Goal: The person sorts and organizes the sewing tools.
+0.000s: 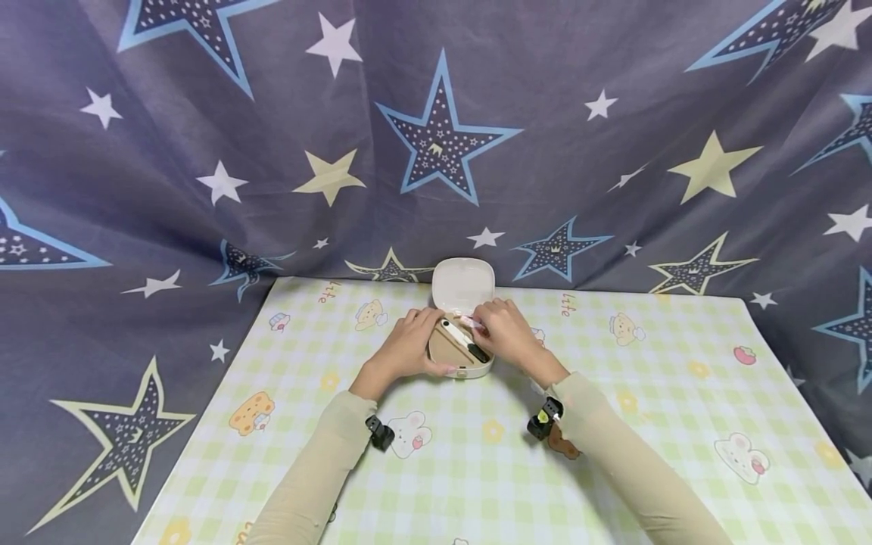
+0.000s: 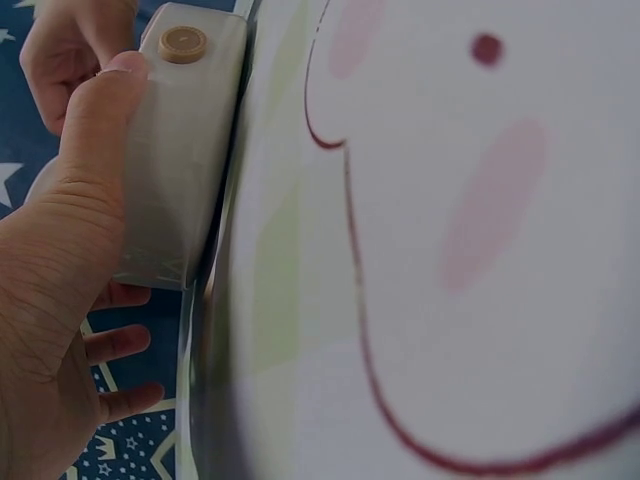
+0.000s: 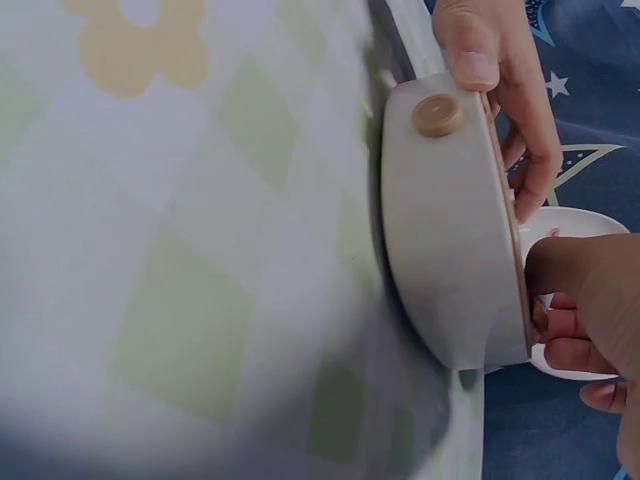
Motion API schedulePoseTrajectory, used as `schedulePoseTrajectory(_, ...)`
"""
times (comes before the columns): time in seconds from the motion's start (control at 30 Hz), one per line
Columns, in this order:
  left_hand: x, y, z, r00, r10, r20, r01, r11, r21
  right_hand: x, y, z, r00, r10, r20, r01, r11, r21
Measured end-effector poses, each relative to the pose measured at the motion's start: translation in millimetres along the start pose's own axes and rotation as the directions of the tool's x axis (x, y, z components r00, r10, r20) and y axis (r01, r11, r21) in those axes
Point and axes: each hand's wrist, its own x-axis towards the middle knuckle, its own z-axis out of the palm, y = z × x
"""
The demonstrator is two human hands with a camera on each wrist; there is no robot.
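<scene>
A small white case (image 1: 458, 373) with a beige lining lies near the back edge of the table, its lid (image 1: 463, 284) raised behind it. My left hand (image 1: 409, 344) grips the case by its left side, thumb at the front rim. A round tan button (image 2: 183, 44) sits on the front wall. Inside the case, a slim white tool with a black end (image 1: 465, 341) lies diagonally. My right hand (image 1: 507, 331) reaches over the right rim, fingers curled, pinching a small pink-and-white item (image 1: 468, 322) partly hidden by the fingers. I cannot tell what kind of item it is.
A pale green checked cloth with cartoon prints (image 1: 490, 469) covers the table. Directly behind the case hangs a dark curtain with stars (image 1: 436, 151). Both wrists carry small black cameras.
</scene>
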Motion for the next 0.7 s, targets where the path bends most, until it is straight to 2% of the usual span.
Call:
schedulePoseTrajectory(0.4,-0.6,3.1,-2.0,1.000,-0.008,0.017,0.008,1.000,-0.008,-4.4,2.6,2.0,0.999,-0.034,-0.001,0.034,0.998,-0.046)
schedulePoseTrajectory(0.7,-1.2,2.7,-3.3,1.000,-0.002,0.006,0.002,1.000,-0.019,-4.1,6.4,6.0,0.999,-0.045,0.009,0.045,0.997,-0.057)
